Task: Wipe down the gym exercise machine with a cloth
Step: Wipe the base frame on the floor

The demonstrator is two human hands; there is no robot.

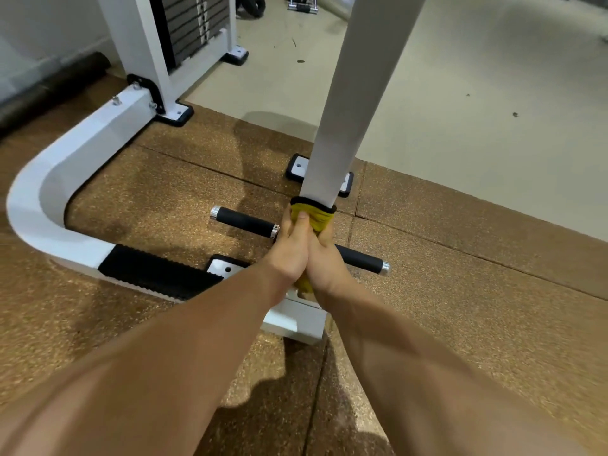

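Note:
A yellow cloth point(315, 216) with a dark edge is wrapped round the lower part of a white upright post point(348, 103) of the gym machine. My left hand point(291, 248) and my right hand point(324, 258) grip the cloth together, palms pressed side by side, with the post between them. A tail of the cloth shows below my wrists. A black padded crossbar point(245, 222) with silver end caps runs behind my hands, its right half point(362, 259) sticking out past my right wrist.
The machine's white curved base frame point(39, 192) sweeps round on the left, with a black ribbed step point(154, 273). A weight stack point(194, 24) stands at the back. The floor is brown rubber tiles, then pale concrete point(477, 93) to the right. A white bracket point(296, 319) lies under my wrists.

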